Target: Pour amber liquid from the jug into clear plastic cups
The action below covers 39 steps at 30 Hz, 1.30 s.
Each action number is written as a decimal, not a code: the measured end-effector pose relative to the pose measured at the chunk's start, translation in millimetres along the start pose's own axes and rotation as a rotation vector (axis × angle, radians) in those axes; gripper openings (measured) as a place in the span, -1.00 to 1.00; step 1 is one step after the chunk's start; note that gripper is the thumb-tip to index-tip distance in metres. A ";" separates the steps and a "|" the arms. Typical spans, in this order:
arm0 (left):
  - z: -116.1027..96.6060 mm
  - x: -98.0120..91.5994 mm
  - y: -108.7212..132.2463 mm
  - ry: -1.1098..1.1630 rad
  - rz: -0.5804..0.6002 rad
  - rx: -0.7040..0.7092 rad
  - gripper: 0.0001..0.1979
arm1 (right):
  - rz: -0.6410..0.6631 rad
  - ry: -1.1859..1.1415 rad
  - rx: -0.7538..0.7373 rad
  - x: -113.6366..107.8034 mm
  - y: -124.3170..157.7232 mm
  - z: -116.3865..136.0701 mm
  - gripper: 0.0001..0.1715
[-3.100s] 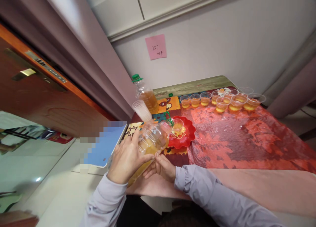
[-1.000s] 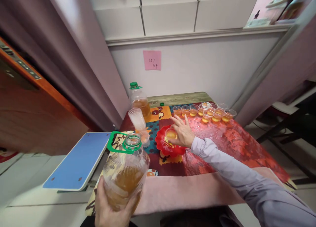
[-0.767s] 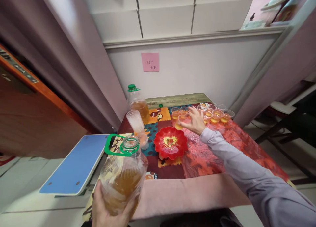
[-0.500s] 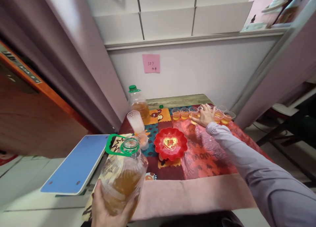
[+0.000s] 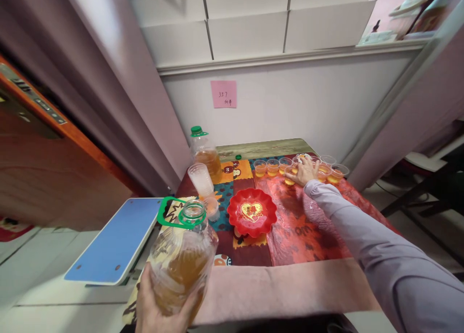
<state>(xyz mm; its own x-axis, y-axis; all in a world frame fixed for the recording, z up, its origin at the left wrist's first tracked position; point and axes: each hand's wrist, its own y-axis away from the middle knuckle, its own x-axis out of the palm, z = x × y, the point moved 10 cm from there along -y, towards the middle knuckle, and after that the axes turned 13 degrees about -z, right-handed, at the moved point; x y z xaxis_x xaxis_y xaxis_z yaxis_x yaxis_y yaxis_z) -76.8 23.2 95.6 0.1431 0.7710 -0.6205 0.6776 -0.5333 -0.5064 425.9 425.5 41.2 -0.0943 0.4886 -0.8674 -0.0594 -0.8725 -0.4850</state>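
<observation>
Your left hand (image 5: 161,313) grasps an uncapped bottle (image 5: 185,263) of amber liquid; your right hand (image 5: 306,172), arm outstretched, spreads its fingers over clear cups (image 5: 260,168), any grip impossible to tell. Between your hands sits a red plate (image 5: 266,207).

An uncapped clear jug (image 5: 179,263) of amber liquid (image 5: 186,271) is roughly upright near the table's (image 5: 266,148) front, a yellow-filled clear cup (image 5: 289,180) farther back.

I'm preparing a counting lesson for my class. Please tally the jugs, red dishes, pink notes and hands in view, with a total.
Jugs: 2
Red dish: 1
Pink note: 1
Hands: 2
Total: 6
</observation>
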 end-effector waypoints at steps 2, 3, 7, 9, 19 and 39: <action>-4.1 -1.7 0.1 0.016 -0.025 0.020 0.23 | 0.000 0.000 0.000 -1.1 1.4 0.7 -0.21; -5.8 -3.0 0.4 0.026 -0.041 0.030 0.22 | -0.001 -0.002 0.000 -2.3 2.5 1.0 -0.21; -10.1 -7.4 4.1 0.058 -0.090 0.069 0.21 | -0.053 -0.034 0.010 -19.8 6.9 7.3 -0.16; -9.4 -8.4 6.4 0.068 -0.098 0.074 0.22 | -0.129 -0.096 -0.004 -39.3 10.3 22.4 -0.18; -13.2 -7.4 9.6 0.107 -0.091 0.130 0.17 | 0.130 -0.745 -0.641 -108.2 129.8 277.6 -0.59; -10.1 -10.5 11.8 0.182 -0.154 0.202 0.18 | 0.330 -0.644 -0.707 -78.6 149.6 353.0 -0.75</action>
<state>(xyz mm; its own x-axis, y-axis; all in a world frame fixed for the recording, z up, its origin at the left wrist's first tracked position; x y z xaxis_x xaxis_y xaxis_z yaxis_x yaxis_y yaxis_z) -63.0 12.3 102.2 0.1891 0.8883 -0.4186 0.5470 -0.4493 -0.7063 73.6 258.6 76.1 -0.5301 -0.0492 -0.8465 0.6493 -0.6656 -0.3679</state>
